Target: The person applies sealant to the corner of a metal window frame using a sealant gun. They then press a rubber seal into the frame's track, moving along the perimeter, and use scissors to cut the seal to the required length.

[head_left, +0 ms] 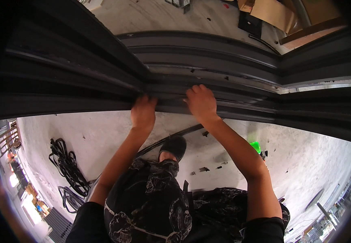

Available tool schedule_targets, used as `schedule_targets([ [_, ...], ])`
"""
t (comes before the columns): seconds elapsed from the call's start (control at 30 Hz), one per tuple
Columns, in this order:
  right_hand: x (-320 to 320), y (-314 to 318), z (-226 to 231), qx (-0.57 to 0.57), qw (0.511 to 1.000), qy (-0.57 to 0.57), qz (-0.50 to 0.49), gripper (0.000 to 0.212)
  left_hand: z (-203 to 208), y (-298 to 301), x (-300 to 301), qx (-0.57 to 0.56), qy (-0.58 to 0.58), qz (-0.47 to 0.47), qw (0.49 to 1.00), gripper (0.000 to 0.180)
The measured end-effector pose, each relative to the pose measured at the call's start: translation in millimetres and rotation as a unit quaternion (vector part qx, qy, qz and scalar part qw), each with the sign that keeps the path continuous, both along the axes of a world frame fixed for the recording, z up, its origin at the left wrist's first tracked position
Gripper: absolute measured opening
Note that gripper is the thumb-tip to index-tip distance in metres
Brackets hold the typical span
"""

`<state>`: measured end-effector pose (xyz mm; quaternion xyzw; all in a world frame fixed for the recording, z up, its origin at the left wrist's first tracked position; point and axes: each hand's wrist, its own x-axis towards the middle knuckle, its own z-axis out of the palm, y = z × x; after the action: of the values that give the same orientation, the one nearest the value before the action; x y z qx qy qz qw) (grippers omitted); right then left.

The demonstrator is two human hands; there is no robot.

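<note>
A large dark grey ribbed frame (208, 87) of long grooved profiles stretches across the view in front of me. My left hand (143, 112) is at its near bar, close to the inner left corner, with fingers curled and fingertips partly lost in the dark. A short way to the right, my right hand (201, 103) rests on the same bar, its fingers bent together against the grooves. Whether a thin strip lies between the fingers of either hand is too dark to see. Below the frame, a long black strip (171, 136) runs over the floor beside my shoe (173, 148).
Looped black strips (64, 166) lie on the pale concrete floor (102, 133) at left. A bright green object (256, 146) sits near my right forearm. Small dark scraps (204, 169) are scattered below. Cardboard (274, 16) and a black panel (250, 23) lie beyond the frame.
</note>
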<state>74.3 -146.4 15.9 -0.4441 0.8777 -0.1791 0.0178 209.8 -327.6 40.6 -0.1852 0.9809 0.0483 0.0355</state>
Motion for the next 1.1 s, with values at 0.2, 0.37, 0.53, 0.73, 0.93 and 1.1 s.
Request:
schedule_targets([
  [0.2,2,-3,-3,-0.008,1.0,-0.014,0.013,0.014,-2,-2,-4,-0.017,-0.06,0.009,0.998,0.028],
  [0.37,-1,4,1,-0.002,1.0,0.002,0.014,0.011,-1,-4,-7,-0.004,-0.058,0.015,0.998,0.028],
  [0.53,-6,23,3,-0.013,1.0,0.003,0.004,0.012,5,-5,-3,0.017,-0.093,0.0,0.996,0.024],
  [0.73,-7,20,-3,0.013,0.996,0.081,0.039,0.012,10,-5,-4,0.015,-0.087,-0.009,0.996,0.021],
  [0.93,-20,44,1,0.016,0.999,0.03,0.025,0.014,1,-11,4,0.02,-0.063,-0.004,0.998,0.017],
  [1.1,-19,43,-4,0.035,0.996,0.069,0.045,0.01,-2,-9,-1,0.027,-0.034,0.021,0.999,0.014],
])
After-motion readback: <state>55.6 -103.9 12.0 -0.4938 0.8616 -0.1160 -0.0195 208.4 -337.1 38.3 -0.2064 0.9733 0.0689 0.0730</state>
